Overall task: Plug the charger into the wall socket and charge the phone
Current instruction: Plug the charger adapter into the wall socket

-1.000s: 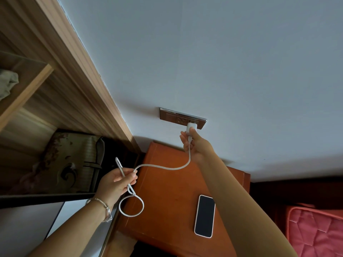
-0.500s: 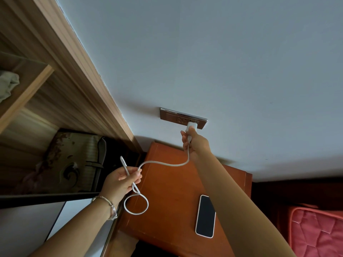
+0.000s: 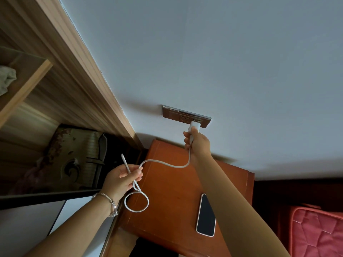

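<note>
A metal-framed wall socket [image 3: 178,115] sits low on the pale wall. My right hand [image 3: 197,140] grips the white charger plug [image 3: 194,125], which is pressed against the socket's right end. The white cable [image 3: 163,163] sags from the plug to my left hand [image 3: 121,179], which pinches it near its free connector end [image 3: 124,160]; a loop hangs below the hand. The phone [image 3: 206,215] lies face up, screen dark, on the orange-brown bedside table [image 3: 167,182], close to my right forearm.
A wooden wardrobe [image 3: 61,86] with open shelves fills the left; a patterned bag [image 3: 74,158] sits on its lower shelf and a cloth [image 3: 6,78] on an upper one. A red quilted mattress [image 3: 315,232] lies at the lower right.
My left hand has moved a little right and up with the cable. The right hand stays at the socket with the plug.
</note>
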A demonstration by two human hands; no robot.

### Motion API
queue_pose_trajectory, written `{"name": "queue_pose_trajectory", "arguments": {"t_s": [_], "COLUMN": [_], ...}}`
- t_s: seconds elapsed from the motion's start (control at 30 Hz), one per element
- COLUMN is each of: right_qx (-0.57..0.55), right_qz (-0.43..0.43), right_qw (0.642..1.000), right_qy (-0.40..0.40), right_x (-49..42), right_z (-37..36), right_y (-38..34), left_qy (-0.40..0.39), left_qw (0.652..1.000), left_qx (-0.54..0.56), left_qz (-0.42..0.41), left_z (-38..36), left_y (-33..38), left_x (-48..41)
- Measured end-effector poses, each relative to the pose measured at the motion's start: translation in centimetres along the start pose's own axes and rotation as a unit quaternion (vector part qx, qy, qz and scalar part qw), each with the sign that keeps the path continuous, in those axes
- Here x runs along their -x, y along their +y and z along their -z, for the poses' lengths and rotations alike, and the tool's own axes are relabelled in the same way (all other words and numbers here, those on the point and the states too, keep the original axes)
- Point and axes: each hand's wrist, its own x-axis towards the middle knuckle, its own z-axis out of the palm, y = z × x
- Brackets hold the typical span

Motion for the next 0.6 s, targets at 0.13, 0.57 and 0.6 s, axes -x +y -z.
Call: {"name": "queue_pose_trajectory", "arguments": {"t_s": [0.13, 0.57, 0.6], "right_qx": [0.015, -0.003, -0.007], "right_qz": [0.015, 0.016, 0.009], "right_qw": [1.000, 1.000, 1.000], "right_qy": [0.023, 0.020, 0.021], "right_x": [-0.3, -1.4, -1.6], "right_z": [-0.2, -0.4, -0.6], "right_y": [-0.2, -0.7, -0.8], "left_qy": [-0.005, -0.009, -0.006], "left_qw": [1.000, 1.000, 1.000], "left_qx": [-0.001, 0.010, 0.014], "left_qz": [-0.002, 0.000, 0.001], "left_z": [0.0, -0.3, -0.3], "left_y": [0.3, 0.6, 0.6], "left_x": [-0.4, -1.2, -1.3]}}
